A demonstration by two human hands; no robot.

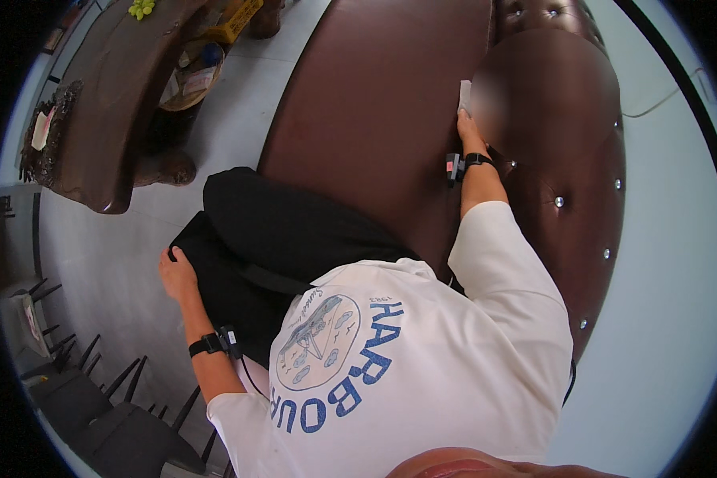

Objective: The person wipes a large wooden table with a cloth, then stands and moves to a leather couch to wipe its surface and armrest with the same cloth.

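Observation:
My right hand [467, 124] is at the seam between the seat and the tufted backrest of a brown leather sofa [382, 89]. It grips a flat, pale strip, perhaps a folded cloth [465, 94], whose end sticks out beyond the fingers. Part of this hand lies against a blurred patch of the backrest. On the knee of my black trousers [310, 227] rests my left hand [178, 275], with nothing seen in it and its fingertips partly hidden at the knee's edge. Both wrists wear black straps with small devices.
A dark wooden table [110, 119] stands at the left, bearing green grapes [141, 8]. Beside it are a round basket [217, 80] with packets and a blue item, and a yellow crate [239, 23]. Several dark chairs [131, 436] are at lower left. A pale wall runs behind the backrest.

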